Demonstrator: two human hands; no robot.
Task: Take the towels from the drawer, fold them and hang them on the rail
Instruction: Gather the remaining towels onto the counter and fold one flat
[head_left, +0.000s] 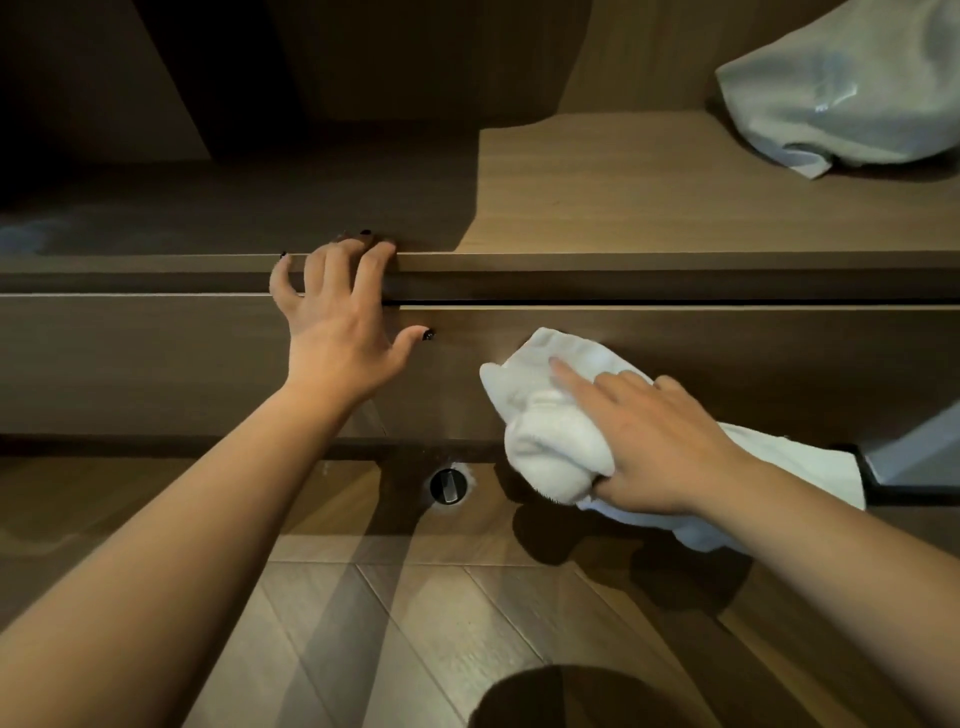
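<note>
The left hand (332, 317) hooks its fingers over the shelf edge (623, 260) above the drawer front (727, 364), its grip holding nothing. At 3 o'clock of it, the right hand (660, 441) grips a white towel (550, 415) bunched against that front.

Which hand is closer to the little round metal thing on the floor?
Right. The right hand, holding the white towel, is just beside the metal floor fitting; the left hand is up on the drawer front.

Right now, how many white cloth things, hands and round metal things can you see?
White towel gripped by the right hand: 1
Pale bundle on the shelf: 1
Hands, with the left hand on the drawer front's top edge: 2
Round metal fitting on the floor: 1
Total: 5
</note>
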